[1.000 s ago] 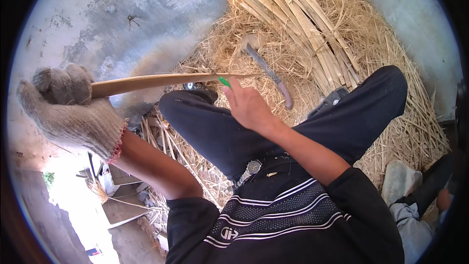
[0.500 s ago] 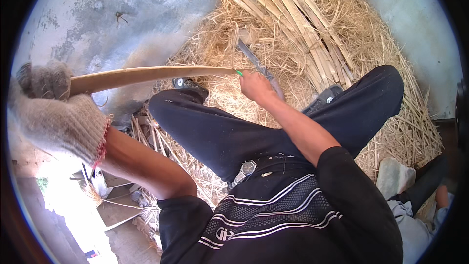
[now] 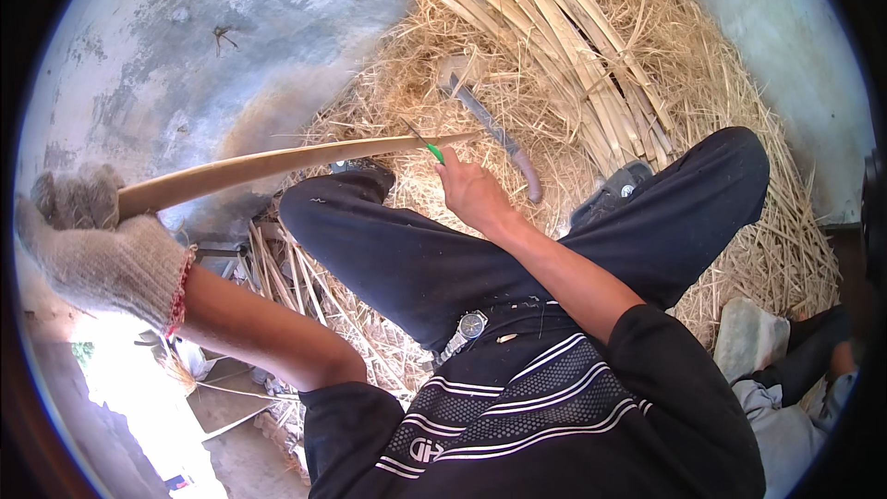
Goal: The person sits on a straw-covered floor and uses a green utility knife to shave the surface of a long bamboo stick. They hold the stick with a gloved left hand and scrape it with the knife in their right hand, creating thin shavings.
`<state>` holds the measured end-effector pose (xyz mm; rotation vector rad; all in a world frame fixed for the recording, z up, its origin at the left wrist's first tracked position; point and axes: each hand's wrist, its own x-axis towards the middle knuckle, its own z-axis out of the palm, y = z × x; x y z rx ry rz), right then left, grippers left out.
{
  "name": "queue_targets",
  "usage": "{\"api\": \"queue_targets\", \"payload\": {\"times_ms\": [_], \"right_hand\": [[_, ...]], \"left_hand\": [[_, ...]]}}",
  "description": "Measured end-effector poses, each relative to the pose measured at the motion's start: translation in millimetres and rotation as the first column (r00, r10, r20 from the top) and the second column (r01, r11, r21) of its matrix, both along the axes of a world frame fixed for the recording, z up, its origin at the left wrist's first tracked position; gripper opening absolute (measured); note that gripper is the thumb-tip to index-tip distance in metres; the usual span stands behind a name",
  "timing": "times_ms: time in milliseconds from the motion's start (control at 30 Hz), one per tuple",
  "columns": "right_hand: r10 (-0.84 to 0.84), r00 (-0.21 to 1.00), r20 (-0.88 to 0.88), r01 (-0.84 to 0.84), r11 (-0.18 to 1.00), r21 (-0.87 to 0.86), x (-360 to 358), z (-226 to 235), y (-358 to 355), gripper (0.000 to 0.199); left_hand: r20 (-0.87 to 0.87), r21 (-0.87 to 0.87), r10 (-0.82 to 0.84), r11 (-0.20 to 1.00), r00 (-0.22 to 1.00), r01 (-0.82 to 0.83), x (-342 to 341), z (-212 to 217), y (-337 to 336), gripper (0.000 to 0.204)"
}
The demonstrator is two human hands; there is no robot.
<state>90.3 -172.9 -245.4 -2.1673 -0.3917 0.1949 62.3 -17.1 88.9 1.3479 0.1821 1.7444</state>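
Note:
My left hand (image 3: 92, 231), in a thick grey knitted glove with a red-edged cuff, is closed round the near end of a long bamboo strip (image 3: 249, 164). The strip reaches rightward over my left knee, its thin far end above the shavings. In my bare right hand (image 3: 473, 189) is a small knife (image 3: 435, 153) with a green handle, held in closed fingers. Its narrow blade points up and left and crosses the strip near the far end; whether it touches the strip I cannot tell. Beyond my right hand lies a large knife (image 3: 526, 176) with a brownish handle.
Pale shavings (image 3: 721, 92) cover the floor round my legs. A bundle of split bamboo strips (image 3: 577, 46) lies at the far right. Grey slabs or walls (image 3: 185, 55) flank the heap. A wristwatch (image 3: 471, 324) rests at my waist. Part of another person (image 3: 776, 416) shows at lower right.
My right hand has drawn back slightly left and nearer, baring more of the green-handled knife and its blade. My left hand has shifted a little left with the strip.

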Motion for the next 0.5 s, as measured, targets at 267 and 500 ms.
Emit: {"api": "queue_targets", "payload": {"times_ms": [267, 500], "right_hand": [[0.042, 0.994, 0.1, -0.008, 0.946, -0.324, 30.8, -53.5, -12.7, 0.017], [-0.019, 0.964, 0.264, 0.256, 0.322, -0.911, 122.0, -141.6, -38.0, 0.023]], "left_hand": [[-0.184, 0.121, -0.022, 0.992, 0.983, 0.045, -24.7, 0.8, 78.4, 0.016], [-0.354, 0.606, 0.706, 0.672, 0.613, -0.424, -13.3, -16.8, 26.9, 0.021]]}}
